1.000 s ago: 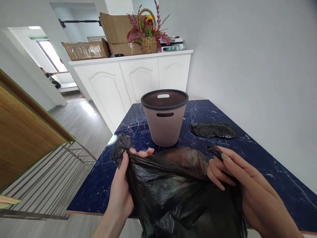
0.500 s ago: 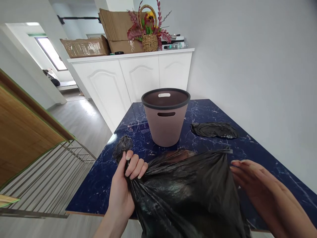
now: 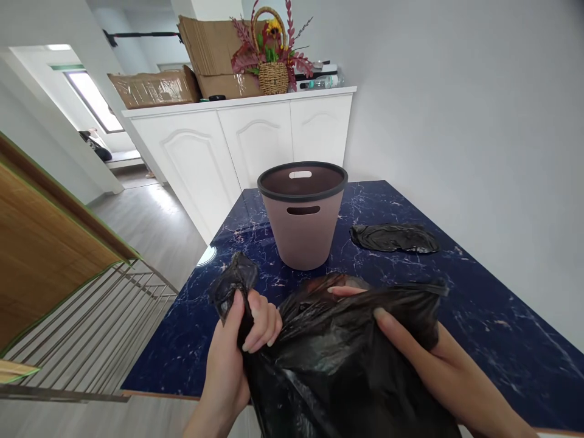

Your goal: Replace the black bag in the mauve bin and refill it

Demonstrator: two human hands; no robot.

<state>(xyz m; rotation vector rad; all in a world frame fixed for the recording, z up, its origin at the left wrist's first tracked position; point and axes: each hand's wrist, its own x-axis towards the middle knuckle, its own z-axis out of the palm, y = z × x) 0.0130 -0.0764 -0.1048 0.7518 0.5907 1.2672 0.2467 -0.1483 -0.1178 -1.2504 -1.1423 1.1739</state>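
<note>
A large black plastic garbage bag [image 3: 337,365] hangs in front of me over the near edge of the table. My left hand [image 3: 249,331] is closed round its bunched upper left part, and a gathered end of the bag sticks out above the fist. My right hand [image 3: 410,347] grips the bag's upper right edge, with the thumb on the near side and a fingertip showing beyond it; the other fingers are hidden by the plastic. Behind the bag stands an upright mauve trash can [image 3: 303,234] with a dark rim and handle slots.
A folded black bag [image 3: 395,238] lies at the right on the dark blue marbled table [image 3: 483,304]. White cabinets [image 3: 191,152] at the back carry cardboard boxes [image 3: 155,88], a flower basket [image 3: 274,78] and a bottle [image 3: 323,82]. A metal rack [image 3: 95,328] stands at the left.
My right hand has moved left from beside the bag and taken hold of its upper right edge. My left hand has shifted slightly right, still gripping the bag.
</note>
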